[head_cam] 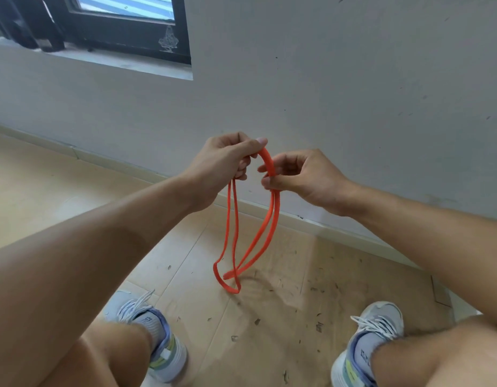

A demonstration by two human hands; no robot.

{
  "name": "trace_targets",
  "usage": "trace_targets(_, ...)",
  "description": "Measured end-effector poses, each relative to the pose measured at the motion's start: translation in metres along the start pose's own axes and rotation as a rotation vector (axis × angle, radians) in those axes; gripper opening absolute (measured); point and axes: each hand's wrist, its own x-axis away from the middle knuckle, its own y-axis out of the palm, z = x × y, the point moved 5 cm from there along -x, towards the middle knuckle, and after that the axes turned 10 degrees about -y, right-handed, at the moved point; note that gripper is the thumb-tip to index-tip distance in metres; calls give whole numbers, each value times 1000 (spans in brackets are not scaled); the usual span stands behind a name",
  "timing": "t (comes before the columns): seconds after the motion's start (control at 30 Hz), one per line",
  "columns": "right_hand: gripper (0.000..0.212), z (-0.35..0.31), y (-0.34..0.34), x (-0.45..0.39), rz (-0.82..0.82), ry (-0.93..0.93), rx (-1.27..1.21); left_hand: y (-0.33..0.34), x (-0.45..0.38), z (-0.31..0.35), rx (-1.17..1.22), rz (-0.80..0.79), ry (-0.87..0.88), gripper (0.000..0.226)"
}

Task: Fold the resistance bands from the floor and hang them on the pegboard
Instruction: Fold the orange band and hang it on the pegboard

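the orange resistance band (243, 236) hung in front of the grey wall (353, 79), doubled into several strands, its top arch held up between the two hands and its bottom loops dangling just above the wooden floor (269, 331), between the two sneakers. the left hand (222, 163) had its fingers curled around one side of the arch, thumb laid along the top, gripping the strands that dropped from it. the right hand (300, 177), just beside it on the side away from the window (124, 20), pinched the other side of the arch between thumb and curled fingers.

it looked a light, limp thing: thin, flat, rubbery, with no stiffness of its own, so the loops sagged and twisted wherever they were not held. it would likely stretch and spring back if pulled, and the loose lower loops could slip apart or tangle. the sensible hold seemed to be at the top, all strands gathered together in one fist, leaving the other hand free to bring up the bottom loops for another fold.

the pegboard was not in view. no print could be made out on the band. the left sock (148, 321) and the right sock (365, 356) each carried small dark lettering, too blurred to read.
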Motion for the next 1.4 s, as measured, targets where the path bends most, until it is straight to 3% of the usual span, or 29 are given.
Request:
trace_targets(0.27,12,6,3,-3,71,3,1,5,-4,6,-6,90,23,29)
trace_targets(0.5,26,6,5,0,85,25,48,3,-5,6,11,146,31,27)
trace_targets(0.8,30,17,36,2,9,107,175,19,0,15,68,144,44,26)
trace_targets(1.03,42,14,42,-1,81,87,166,20,-3,16,67,173,42,23)
trace_targets(1.13,39,15,45,-1,90,91,138,21,-7,12,127,167,10,21)
trace_targets(1.3,13,15,53,-2,74,83,131,21,-11,6,198,105,-8,16)
trace_targets(1.4,18,17,51,-3,81,77,136,10,-13,5,246,164,-13,13)
